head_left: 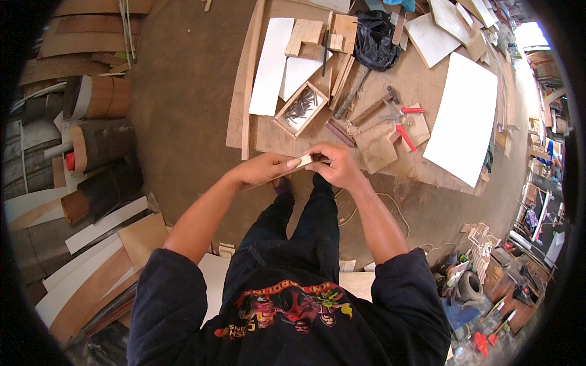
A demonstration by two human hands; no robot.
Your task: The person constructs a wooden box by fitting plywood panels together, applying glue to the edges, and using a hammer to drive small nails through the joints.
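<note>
My left hand (267, 169) and my right hand (336, 166) meet in front of my body, just short of the worktable's near edge. Between them they grip a small flat piece of wood (300, 163), its pale narrow edge turned up. My left thumb presses along that edge, while the right fingers are bent around the other end. Part of the piece is hidden by the fingers. Just beyond my hands, a shallow wooden box (285, 127) with loose nails (299, 108) rests on the table. To its right lie a hammer (370, 112) and a red-handled cutting tool (405, 138).
The wooden worktable (415, 169) also carries a large white panel (461, 119), a narrower white panel (271, 67), wood offcuts (373, 149) and a black plastic bag (375, 39). Rolls of sheet material (101, 146) stand at left. A cable (390, 201) crosses the floor.
</note>
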